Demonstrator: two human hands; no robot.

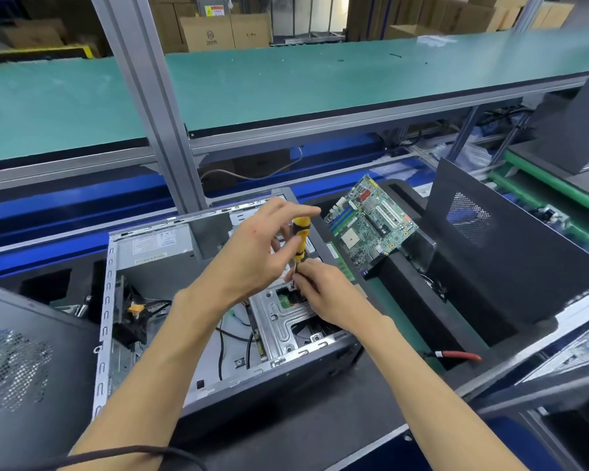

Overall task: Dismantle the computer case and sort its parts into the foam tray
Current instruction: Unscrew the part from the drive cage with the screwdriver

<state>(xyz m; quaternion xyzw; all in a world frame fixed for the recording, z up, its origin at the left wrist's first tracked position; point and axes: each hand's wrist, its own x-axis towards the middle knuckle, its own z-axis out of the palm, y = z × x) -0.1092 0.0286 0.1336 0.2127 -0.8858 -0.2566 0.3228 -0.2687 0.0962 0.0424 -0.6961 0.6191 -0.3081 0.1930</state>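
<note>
Head view: open sheet-metal computer case (150, 300) on worktop. Left hand (255, 253) loosely curled round yellow-black screwdriver (301, 239), upright; right hand (323, 290) pinching its shaft over ribbed steel bracket (283, 317). Green motherboard (371, 220) tilted in black foam tray (456, 300).

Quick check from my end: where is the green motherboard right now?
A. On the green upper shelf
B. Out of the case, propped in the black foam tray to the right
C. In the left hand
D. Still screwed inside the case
B: the motherboard sits tilted in the foam tray, right of the open case, while both hands work the yellow screwdriver inside the case.
</note>
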